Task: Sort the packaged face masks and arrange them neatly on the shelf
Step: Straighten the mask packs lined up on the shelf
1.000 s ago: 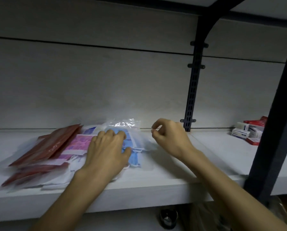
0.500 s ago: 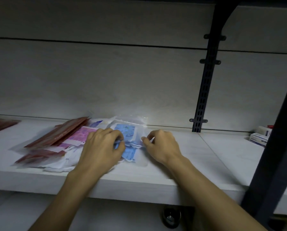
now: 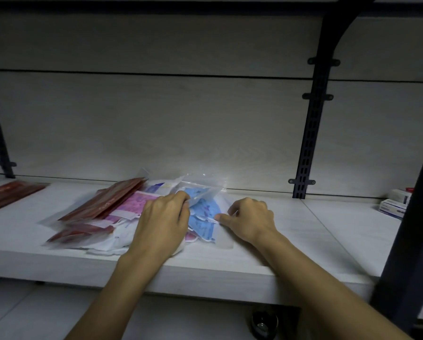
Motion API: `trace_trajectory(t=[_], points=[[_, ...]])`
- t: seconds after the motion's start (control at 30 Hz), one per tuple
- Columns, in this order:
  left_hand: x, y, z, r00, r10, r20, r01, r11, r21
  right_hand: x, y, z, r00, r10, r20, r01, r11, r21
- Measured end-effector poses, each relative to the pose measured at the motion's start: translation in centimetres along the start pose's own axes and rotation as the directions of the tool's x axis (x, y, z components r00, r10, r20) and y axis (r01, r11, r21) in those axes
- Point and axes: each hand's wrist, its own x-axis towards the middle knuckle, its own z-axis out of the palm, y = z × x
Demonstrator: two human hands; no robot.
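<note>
right hand (image 3: pixel 249 219) now closed in, pinching blue mask packet (image 3: pixel 204 217) edge

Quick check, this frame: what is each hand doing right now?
Left hand: pinching the clear packet of blue masks at its left edge.
Right hand: pinching the same packet's right edge.

Shop or pharmacy stockroom: slotted metal upright (image 3: pixel 309 133), white shelf (image 3: pixel 254 256), medicine boxes (image 3: pixel 393 204) at 3 o'clock.

Shelf (image 3: pixel 230 268) pale matt woodgrain; mask packets (image 3: pixel 200 192) glossy clear plastic; upright (image 3: pixel 311 133) matt dark metal.
</note>
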Motion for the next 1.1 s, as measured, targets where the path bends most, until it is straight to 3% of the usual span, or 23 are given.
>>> trace_trajectory(t=[0.17,0.37,0.63,0.8,1.1], points=[[0.0,-0.1,0.1,0.999,0.041,0.003,-0.041,0.999,-0.028,-0.1,0.3,-0.8,0.985,0.172,0.015,-0.172,0.984,-0.044],[0.1,0.3,-0.2,0.992,0.089,0.094,-0.081,0.993,-0.084,-0.9,1.2,-2.0,0.946,0.313,-0.084,-0.319,0.945,-0.074],[0.2,0.3,0.3,0.975,0.0,0.221,0.026,0.993,-0.111,-1.1,1.3,-2.2,0.94,0.325,-0.107,-0.336,0.936,-0.103],[0.8,0.8,-0.1,0.975,-0.072,0.209,0.096,0.989,-0.11,-1.0,1.1,-2.5,0.93,0.361,-0.066,-0.366,0.926,-0.096],[2.6,1.8,-0.1,0.934,-0.259,0.248,0.26,0.965,0.028,-1.2,2.1,-3.8,0.932,0.361,-0.014,-0.361,0.928,-0.089]])
